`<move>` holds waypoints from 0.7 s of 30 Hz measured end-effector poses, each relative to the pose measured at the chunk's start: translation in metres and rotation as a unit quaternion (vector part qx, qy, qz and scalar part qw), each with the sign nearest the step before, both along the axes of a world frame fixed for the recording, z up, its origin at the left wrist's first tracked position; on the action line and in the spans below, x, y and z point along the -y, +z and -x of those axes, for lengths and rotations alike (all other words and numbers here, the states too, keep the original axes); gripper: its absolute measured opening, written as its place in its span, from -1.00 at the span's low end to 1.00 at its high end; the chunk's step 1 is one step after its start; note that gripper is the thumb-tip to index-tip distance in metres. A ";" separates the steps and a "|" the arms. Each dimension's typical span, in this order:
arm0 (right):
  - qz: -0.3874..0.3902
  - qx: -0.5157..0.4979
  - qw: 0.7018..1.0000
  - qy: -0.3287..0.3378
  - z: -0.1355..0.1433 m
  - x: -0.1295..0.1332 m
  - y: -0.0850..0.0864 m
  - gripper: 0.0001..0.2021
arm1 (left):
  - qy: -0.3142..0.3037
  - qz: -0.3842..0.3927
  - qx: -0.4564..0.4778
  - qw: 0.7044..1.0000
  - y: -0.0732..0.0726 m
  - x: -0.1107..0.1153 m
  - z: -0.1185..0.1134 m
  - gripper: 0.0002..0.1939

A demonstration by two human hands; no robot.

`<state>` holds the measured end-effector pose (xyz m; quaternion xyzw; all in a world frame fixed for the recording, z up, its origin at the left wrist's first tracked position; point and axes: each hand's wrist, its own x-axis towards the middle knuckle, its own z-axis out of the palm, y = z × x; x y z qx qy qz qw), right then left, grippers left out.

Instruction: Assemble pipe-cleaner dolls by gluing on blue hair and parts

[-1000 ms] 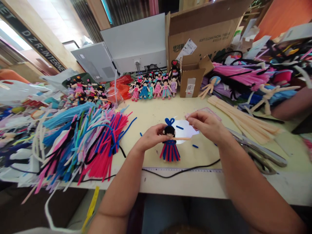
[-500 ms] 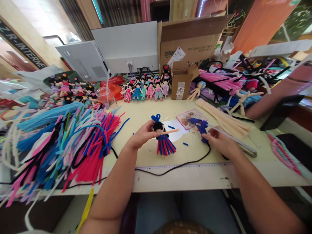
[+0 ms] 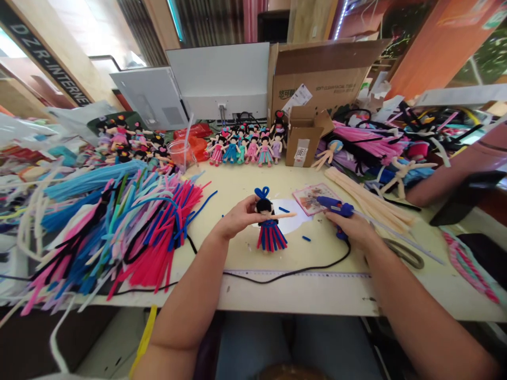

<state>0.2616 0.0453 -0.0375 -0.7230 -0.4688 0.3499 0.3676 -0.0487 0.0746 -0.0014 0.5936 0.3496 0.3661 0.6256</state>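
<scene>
My left hand (image 3: 240, 216) pinches a small pipe-cleaner doll (image 3: 272, 235) at its upper body and holds it upright. The doll has black hair, a blue loop on top, a striped blue and red skirt and one peach arm stretched to the right. To its right, my right hand (image 3: 352, 226) is wrapped round the handle of a blue glue gun (image 3: 334, 205), whose nozzle points left toward the doll. A long clear glue stick (image 3: 404, 240) sticks out of the gun's back. Short blue pieces (image 3: 283, 209) lie on the table near the doll.
Bundles of coloured pipe cleaners (image 3: 146, 232) cover the left side. Finished dolls (image 3: 241, 148) stand at the back beside a small carton (image 3: 303, 140). Peach pipe cleaners (image 3: 368, 203), scissors (image 3: 404, 253) and a pink-edged card (image 3: 312, 198) lie at right. A black cord (image 3: 285, 277) crosses in front.
My right hand has closed round the glue gun's handle, and the gun has turned, its nozzle still leftward. The doll stays in my left hand. The whole view has shifted slightly.
</scene>
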 end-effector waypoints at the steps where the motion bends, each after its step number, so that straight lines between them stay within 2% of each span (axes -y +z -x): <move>1: 0.005 -0.032 0.999 0.000 -0.001 0.000 0.002 -0.61 | -0.002 0.000 0.000 1.000 0.000 0.000 0.000 -0.58; 3: 0.016 -0.105 0.994 0.009 0.000 0.000 0.010 -0.63 | -0.001 0.000 -0.003 1.000 0.000 0.000 0.000 -0.58; 6: -0.013 -0.181 0.981 0.072 0.010 -0.002 0.033 -0.68 | 0.005 -0.001 -0.013 1.000 0.000 0.000 0.001 -0.59; 9: -0.061 -0.181 0.969 0.155 0.027 -0.008 0.060 -0.70 | 0.005 -0.007 -0.030 1.000 0.002 0.000 0.002 -0.59; 12: -0.093 -0.158 0.962 0.203 0.043 -0.015 0.075 -0.66 | 0.007 -0.010 -0.055 0.998 0.003 0.001 0.003 -0.60; 15: -0.110 -0.130 0.958 0.233 0.053 -0.019 0.075 -0.63 | 0.014 -0.032 -0.094 0.995 0.002 0.001 0.004 -0.63; 21: -0.100 -0.046 0.963 0.246 0.052 -0.015 0.058 -0.65 | 0.021 -0.097 -0.184 0.978 0.002 0.001 0.007 -0.63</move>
